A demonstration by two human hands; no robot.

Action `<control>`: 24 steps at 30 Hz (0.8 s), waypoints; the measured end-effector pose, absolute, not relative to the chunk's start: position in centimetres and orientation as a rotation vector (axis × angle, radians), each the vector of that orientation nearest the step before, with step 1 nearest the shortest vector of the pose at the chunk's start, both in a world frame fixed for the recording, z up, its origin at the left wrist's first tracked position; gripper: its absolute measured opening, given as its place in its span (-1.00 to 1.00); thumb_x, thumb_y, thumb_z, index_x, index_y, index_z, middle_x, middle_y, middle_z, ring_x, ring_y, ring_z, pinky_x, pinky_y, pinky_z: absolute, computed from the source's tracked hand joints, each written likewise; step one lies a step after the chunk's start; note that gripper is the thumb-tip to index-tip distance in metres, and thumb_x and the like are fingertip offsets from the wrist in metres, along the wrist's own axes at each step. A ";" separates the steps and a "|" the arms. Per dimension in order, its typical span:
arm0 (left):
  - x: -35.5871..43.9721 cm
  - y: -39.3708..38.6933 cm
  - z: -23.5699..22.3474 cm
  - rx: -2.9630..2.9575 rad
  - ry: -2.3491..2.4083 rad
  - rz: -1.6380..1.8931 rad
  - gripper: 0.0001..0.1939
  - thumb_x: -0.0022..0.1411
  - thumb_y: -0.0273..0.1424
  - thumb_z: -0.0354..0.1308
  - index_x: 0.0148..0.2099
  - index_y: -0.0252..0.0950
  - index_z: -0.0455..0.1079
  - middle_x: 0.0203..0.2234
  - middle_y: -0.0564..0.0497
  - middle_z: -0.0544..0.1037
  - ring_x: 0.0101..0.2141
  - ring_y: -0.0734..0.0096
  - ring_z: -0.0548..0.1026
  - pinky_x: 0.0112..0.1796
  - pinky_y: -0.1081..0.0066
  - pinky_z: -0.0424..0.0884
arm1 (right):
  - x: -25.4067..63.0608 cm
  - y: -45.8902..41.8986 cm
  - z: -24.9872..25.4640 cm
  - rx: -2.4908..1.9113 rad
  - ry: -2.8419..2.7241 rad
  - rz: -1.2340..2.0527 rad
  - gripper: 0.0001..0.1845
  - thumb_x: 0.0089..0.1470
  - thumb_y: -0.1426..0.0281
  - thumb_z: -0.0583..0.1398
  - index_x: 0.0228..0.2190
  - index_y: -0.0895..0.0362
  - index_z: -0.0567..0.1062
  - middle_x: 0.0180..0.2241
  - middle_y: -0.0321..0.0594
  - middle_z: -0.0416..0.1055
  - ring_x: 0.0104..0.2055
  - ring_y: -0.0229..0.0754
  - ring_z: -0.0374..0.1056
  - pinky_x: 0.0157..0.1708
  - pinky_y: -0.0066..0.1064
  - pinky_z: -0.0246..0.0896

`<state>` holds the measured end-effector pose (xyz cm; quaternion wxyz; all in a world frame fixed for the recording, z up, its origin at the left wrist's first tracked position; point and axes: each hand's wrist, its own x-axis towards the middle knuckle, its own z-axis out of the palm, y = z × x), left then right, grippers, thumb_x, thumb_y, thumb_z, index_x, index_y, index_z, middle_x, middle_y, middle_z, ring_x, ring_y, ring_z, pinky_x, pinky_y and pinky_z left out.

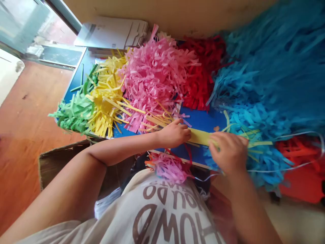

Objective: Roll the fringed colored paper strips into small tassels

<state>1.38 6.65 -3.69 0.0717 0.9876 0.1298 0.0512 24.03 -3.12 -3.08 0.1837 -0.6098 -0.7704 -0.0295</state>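
Note:
A bundle of yellow paper strips (199,136) stretches between my two hands above the blue table. My left hand (175,133) is closed around its left part, and loose strip ends fan out past it toward the pink fringe. Blurred a little by motion, my right hand (228,150) grips the right part, with more strip ends sticking out beyond it over the blue fringe. Between the hands the bundle looks flat and pressed together. Below them, a pink and orange tassel (171,167) lies against my shirt, with a white string (207,178) running from near it.
Fringed paper heaps lie across the blue table (195,117): green (74,113), yellow (105,101), pink (154,71), red (199,78) and blue (269,81). Flat white cardboard (111,32) is stacked at the back left. An open cardboard box (58,161) stands below the table's front edge.

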 end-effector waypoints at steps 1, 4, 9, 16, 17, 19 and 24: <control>1.5 6.6 -3.6 2.967 0.417 0.143 -0.80 0.34 -0.44 0.02 -0.24 -0.29 0.49 -0.33 -0.06 0.57 -0.28 0.27 0.46 -0.04 0.15 0.17 | 23.8 -3.2 -2.9 -1.596 -2.288 -0.003 -0.88 0.18 0.47 0.18 -0.26 0.07 0.52 -0.20 -0.19 0.58 -0.15 -0.07 0.43 -0.04 -0.18 0.01; 1.8 6.2 -3.4 2.952 0.537 0.117 -0.80 0.28 -0.40 0.07 -0.28 -0.31 0.51 -0.35 -0.05 0.57 -0.30 0.25 0.47 0.06 0.03 0.11 | 23.6 -3.0 -3.4 -1.439 -2.464 0.110 -0.84 0.14 0.53 0.15 -0.28 0.11 0.52 -0.22 -0.21 0.59 -0.15 -0.10 0.45 -0.01 -0.19 0.01; 2.7 5.4 -3.4 2.918 0.707 0.140 -0.63 0.25 -0.11 0.12 -0.25 -0.34 0.54 -0.37 -0.08 0.57 -0.30 0.16 0.49 0.11 -0.11 0.04 | 24.8 -1.5 -5.0 -1.538 -2.299 0.202 -0.86 0.13 0.48 0.16 -0.40 0.09 0.52 -0.33 -0.26 0.59 -0.29 -0.14 0.45 -0.15 -0.26 0.05; 3.0 5.4 -4.0 2.905 0.890 0.113 -0.81 0.24 -0.40 0.08 -0.25 -0.33 0.53 -0.36 -0.10 0.57 -0.24 0.14 0.48 0.04 -0.06 0.12 | 24.7 -0.8 -5.3 -1.663 -2.210 0.320 -0.87 0.05 0.42 0.23 -0.29 0.10 0.52 -0.33 -0.22 0.57 -0.28 -0.09 0.42 -0.17 -0.27 0.07; 2.8 5.5 -3.9 2.890 0.912 0.092 -0.81 0.24 -0.41 0.08 -0.24 -0.33 0.53 -0.35 -0.10 0.57 -0.23 0.13 0.48 0.03 -0.06 0.13 | 24.7 -0.9 -5.4 -1.661 -2.226 0.323 -0.85 0.04 0.40 0.26 -0.27 0.11 0.53 -0.28 -0.19 0.57 -0.24 -0.07 0.42 -0.16 -0.27 0.06; 2.0 5.7 -3.8 2.845 0.935 0.056 -0.79 0.26 -0.41 0.07 -0.20 -0.29 0.54 -0.34 -0.08 0.58 -0.21 0.14 0.47 0.01 -0.05 0.14 | 24.9 -0.9 -5.8 -1.646 -2.237 0.350 -0.90 0.07 0.38 0.27 -0.31 0.09 0.55 -0.25 -0.18 0.56 -0.18 -0.06 0.40 -0.16 -0.26 0.03; 0.0 6.8 -3.8 2.658 0.932 0.077 -0.74 0.37 -0.28 0.06 -0.18 -0.20 0.57 -0.27 -0.04 0.61 -0.16 0.23 0.45 -0.01 0.13 0.20 | 26.2 -0.8 -6.8 -1.603 -2.146 0.466 -0.81 0.19 0.33 0.21 -0.41 0.05 0.60 -0.31 -0.25 0.54 -0.20 -0.16 0.37 -0.23 -0.32 0.00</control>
